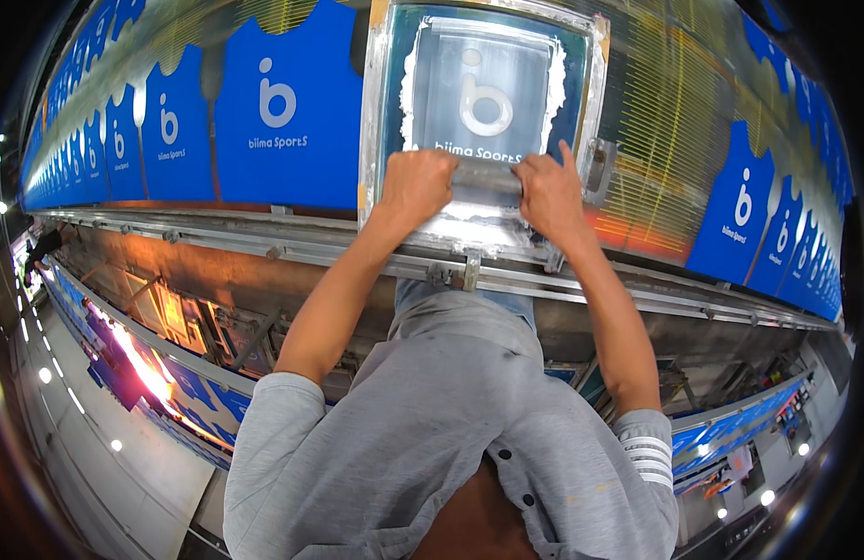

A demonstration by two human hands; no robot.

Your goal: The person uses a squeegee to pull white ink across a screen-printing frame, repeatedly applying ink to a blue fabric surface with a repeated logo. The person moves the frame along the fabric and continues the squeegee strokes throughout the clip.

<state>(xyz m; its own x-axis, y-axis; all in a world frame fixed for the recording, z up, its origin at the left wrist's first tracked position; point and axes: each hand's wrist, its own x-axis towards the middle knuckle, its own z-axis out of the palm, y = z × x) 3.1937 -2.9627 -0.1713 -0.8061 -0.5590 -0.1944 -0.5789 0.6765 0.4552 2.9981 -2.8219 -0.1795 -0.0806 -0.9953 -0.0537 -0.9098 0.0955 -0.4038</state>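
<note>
Both my hands are closed round the bar of a squeegee (488, 175), one at each end. My left hand (419, 185) grips its left end in a fist. My right hand (550, 189) holds the right end, with one finger sticking up. The squeegee lies across the near part of a printing screen (595, 89) in a metal frame. White ink (409, 86) is smeared along the screen's inner sides, and more lies on the near side of the squeegee. Through the mesh a rounded logo shows pale. The squeegee's blade is hidden.
Blue cut shirt panels (236, 121) with white prints lie in a row to the left, and more blue panels (731, 201) to the right. A metal rail (619, 297) runs along the table's near edge. Another person (48, 247) is at the far left.
</note>
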